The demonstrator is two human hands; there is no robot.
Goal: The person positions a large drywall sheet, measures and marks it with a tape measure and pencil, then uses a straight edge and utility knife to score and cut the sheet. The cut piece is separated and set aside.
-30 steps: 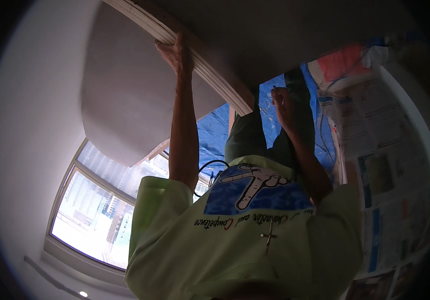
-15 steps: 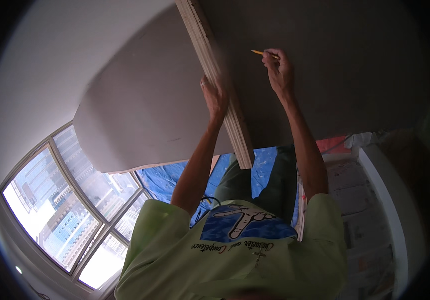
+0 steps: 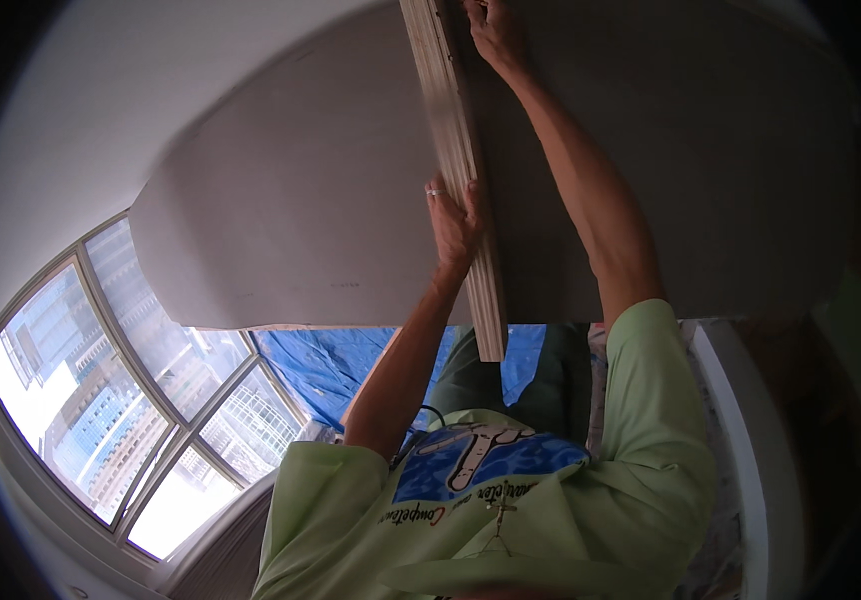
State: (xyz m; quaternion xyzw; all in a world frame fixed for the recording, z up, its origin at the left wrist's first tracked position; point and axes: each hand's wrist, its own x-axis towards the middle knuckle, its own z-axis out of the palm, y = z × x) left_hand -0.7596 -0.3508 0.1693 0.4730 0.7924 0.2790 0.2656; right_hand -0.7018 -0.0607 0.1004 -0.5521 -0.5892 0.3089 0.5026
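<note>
In the head view, a long wooden strip (image 3: pixel 446 110) runs from the top edge of the frame down to just below its middle, leaning slightly to the left at its upper end. It lies across a wide grey board (image 3: pixel 311 200), and its near end juts past the board's lower edge, over the person's dark trousers (image 3: pixel 466 380).

The left hand (image 3: pixel 454 222), at the centre of the frame, is closed around the strip: the thumb lies over its face and the fingers sit along its left side. The right hand (image 3: pixel 498 38) is at the top of the frame, just right of the strip, with its fingers curled in narrowly; the frame edge cuts them off, so I cannot tell whether they hold anything.

The step in hand looks like steadying the strip on the board with the left hand while the right works beside its upper part. The next move probably calls for firm, even pressure from the left hand, so that the strip does not swing, and for close control of the right fingers along its edge.
</note>
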